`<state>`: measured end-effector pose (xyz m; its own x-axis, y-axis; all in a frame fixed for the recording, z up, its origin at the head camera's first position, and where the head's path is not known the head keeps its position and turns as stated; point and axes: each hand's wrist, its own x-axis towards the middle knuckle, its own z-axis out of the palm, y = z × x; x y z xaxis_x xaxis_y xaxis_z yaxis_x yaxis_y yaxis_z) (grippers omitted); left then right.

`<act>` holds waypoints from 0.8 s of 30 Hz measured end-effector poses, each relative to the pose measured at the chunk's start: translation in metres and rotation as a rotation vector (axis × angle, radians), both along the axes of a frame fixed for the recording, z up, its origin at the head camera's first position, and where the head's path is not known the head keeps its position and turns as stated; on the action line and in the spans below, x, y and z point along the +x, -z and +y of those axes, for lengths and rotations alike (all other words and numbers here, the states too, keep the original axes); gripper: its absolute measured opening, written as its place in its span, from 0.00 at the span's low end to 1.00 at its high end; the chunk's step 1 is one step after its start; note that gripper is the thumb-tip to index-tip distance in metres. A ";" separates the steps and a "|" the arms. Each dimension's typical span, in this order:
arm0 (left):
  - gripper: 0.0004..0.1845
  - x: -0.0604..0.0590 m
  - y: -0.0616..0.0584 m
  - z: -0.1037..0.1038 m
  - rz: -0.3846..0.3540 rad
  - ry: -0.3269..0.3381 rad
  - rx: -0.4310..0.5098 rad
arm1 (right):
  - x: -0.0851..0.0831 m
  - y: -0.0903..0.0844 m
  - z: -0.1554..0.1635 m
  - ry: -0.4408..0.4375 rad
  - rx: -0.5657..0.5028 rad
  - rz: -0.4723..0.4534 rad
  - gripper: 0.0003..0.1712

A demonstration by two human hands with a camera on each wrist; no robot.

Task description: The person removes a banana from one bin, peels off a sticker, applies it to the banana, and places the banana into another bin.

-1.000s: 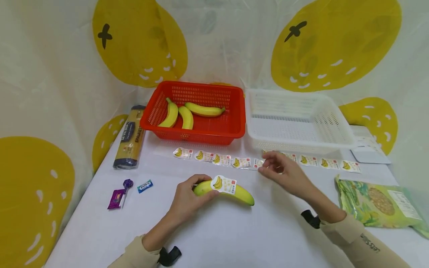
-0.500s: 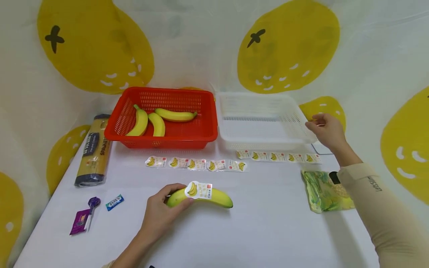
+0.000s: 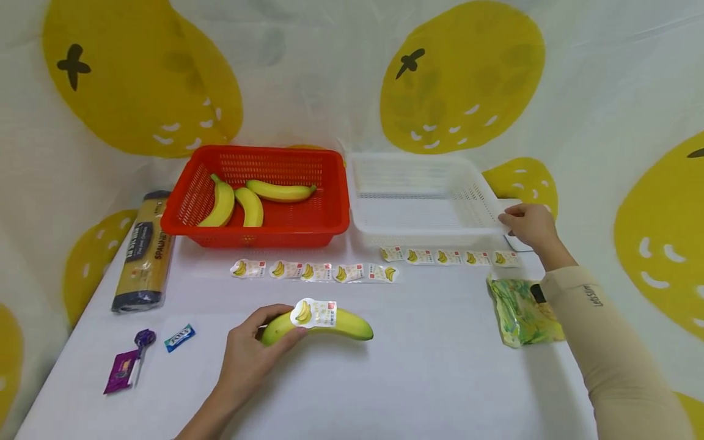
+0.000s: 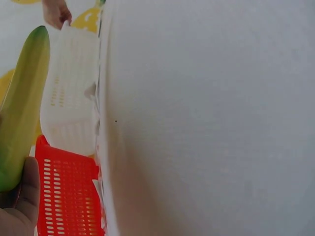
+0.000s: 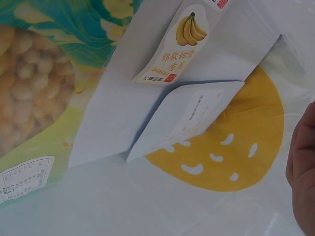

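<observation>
While left fingers (image 3: 287, 341) grip, green-tipped yellow banana (image 3: 352, 326) wears 1 sticker (image 3: 315, 313).

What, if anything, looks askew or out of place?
The sticker ending the left-hand row on its right looks turned around: its printed bananas sit right, while the row's other stickers show theirs on the left. No spill visible.

Green-tipped banana (image 3: 349, 324), white sticker (image 3: 315, 313) on it, white basket (image 3: 423, 231) beyond

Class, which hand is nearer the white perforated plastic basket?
The right hand, at the right rim of the basket; the left hand is off to its front left, gripping a yellow banana.
</observation>
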<state>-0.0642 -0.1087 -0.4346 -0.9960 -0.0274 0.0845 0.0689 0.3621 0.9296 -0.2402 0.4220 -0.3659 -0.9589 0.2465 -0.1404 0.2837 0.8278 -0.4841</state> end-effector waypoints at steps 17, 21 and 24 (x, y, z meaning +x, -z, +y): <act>0.23 -0.075 -0.077 0.056 0.242 0.150 -0.068 | -0.001 0.003 0.011 0.036 -0.062 0.063 0.29; 0.22 -0.114 -0.089 0.082 0.239 0.138 -0.009 | 0.001 0.005 0.009 0.029 -0.084 0.060 0.30; 0.22 -0.140 -0.087 0.102 0.197 0.126 0.031 | 0.002 0.007 0.007 0.038 -0.107 0.041 0.30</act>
